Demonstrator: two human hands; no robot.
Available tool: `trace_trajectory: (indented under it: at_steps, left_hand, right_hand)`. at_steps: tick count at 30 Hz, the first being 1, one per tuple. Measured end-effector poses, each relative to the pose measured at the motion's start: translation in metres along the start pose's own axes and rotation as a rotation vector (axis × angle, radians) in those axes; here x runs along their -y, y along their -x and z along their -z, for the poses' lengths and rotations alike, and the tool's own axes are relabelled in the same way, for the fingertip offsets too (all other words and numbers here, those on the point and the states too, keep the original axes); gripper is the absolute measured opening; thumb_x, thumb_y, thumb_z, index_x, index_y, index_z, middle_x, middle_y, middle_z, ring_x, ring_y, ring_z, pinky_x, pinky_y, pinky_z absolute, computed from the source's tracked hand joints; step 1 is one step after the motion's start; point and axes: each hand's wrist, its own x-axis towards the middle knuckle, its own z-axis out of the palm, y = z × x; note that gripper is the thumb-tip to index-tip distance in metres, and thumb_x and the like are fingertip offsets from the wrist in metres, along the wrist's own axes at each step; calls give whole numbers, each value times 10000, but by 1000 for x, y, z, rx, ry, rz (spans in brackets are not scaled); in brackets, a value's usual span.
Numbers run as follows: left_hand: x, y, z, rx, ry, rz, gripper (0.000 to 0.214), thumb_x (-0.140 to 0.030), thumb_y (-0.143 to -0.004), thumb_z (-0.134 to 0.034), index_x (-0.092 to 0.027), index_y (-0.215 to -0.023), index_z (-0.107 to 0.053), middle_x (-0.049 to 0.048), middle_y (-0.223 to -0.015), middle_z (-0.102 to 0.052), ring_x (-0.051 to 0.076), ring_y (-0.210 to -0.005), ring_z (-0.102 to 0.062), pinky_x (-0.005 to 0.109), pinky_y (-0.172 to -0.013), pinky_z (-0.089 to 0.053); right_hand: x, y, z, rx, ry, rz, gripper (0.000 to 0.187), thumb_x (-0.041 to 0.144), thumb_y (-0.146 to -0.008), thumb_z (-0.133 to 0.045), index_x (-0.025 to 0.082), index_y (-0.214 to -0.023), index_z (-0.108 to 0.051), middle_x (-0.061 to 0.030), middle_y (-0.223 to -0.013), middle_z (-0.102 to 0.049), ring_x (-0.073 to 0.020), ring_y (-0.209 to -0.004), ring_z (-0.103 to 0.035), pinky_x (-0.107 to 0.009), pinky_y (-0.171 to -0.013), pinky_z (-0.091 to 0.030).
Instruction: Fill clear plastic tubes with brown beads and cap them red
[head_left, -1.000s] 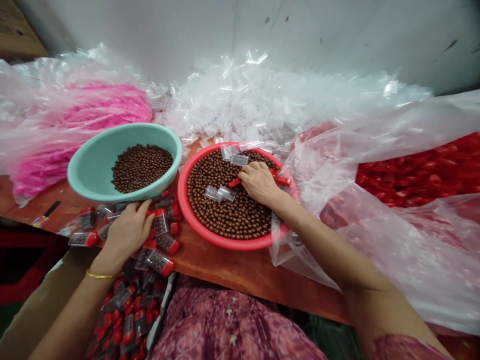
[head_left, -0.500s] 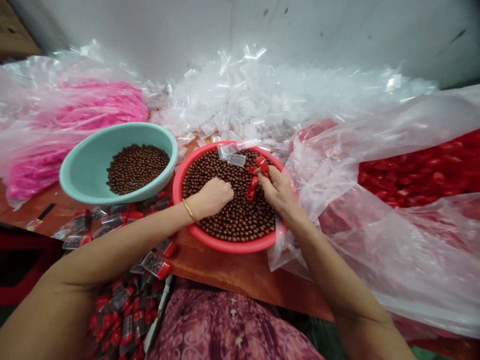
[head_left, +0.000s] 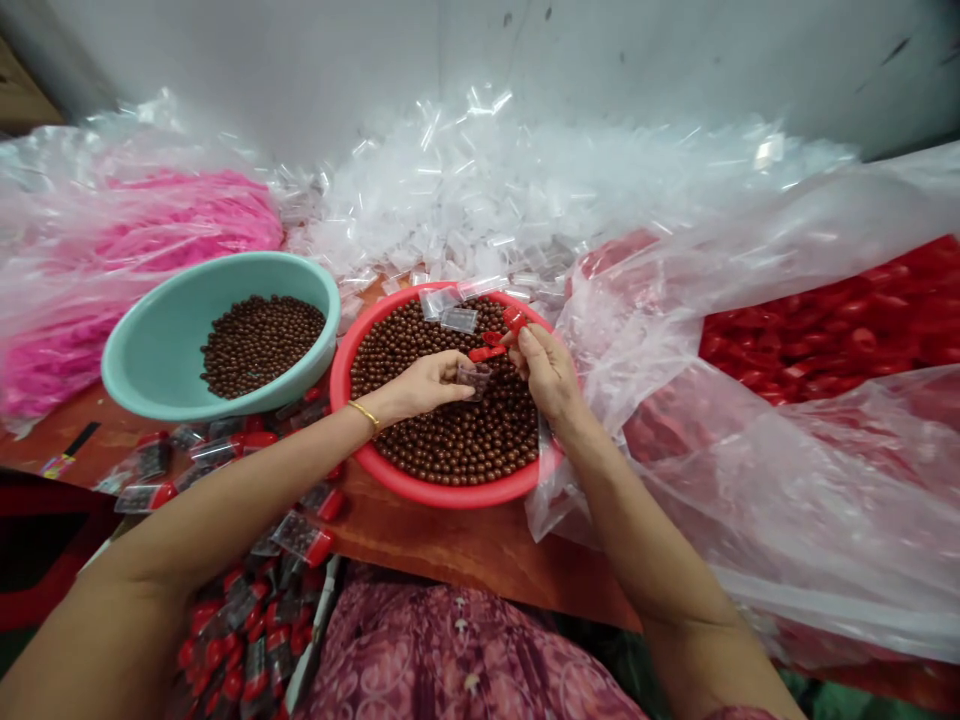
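Over the red basin (head_left: 442,497), open left hand (head_left: 424,388) touches clear tube (head_left: 474,380).

A: Please, what does this person wear on the body?

B: A garment (head_left: 457,660) covers the lap. Its cloth is pink-purple colour, with small pale flowers and curling lines printed on it.

A: And is there something on the arms?

B: Yes, one thin gold bangle (head_left: 363,415) sits on the left wrist, just behind the left hand (head_left: 424,388).

A: Can you see any sleeve?

B: Only a small edge of a sleeve (head_left: 742,714), on the right arm at the bottom of the view. It seems pink too, and the forearms are bare
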Motion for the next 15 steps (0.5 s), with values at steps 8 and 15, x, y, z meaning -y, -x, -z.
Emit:
trace_trajectory:
  at_steps: [8, 15]
  left_hand:
    - [-11, 41, 1, -164, 362, -26, 349, -227, -661, -734, -119, -962, -595, 43, -935, -628, 124, -840, -578, 282, -813, -480]
    - [-7, 61, -5, -178, 269, -54, 324, -245, -726, -673, -151, -1019, -570, 37, -978, -595, 117, -807, -558, 231, -701, -481]
  right_hand:
    - [4, 1, -3, 46, 57, 23, 226, 398, -902, -428, 211, -875, -552, -4, -702, -534, -139, -634, -500, -286, -603, -426]
    - [45, 13, -10, 278, 109, 71, 331, 321, -910, -419, 189, -1168, -579, -51, -1024, -677, -173, -940, -633, -329, -854, -501]
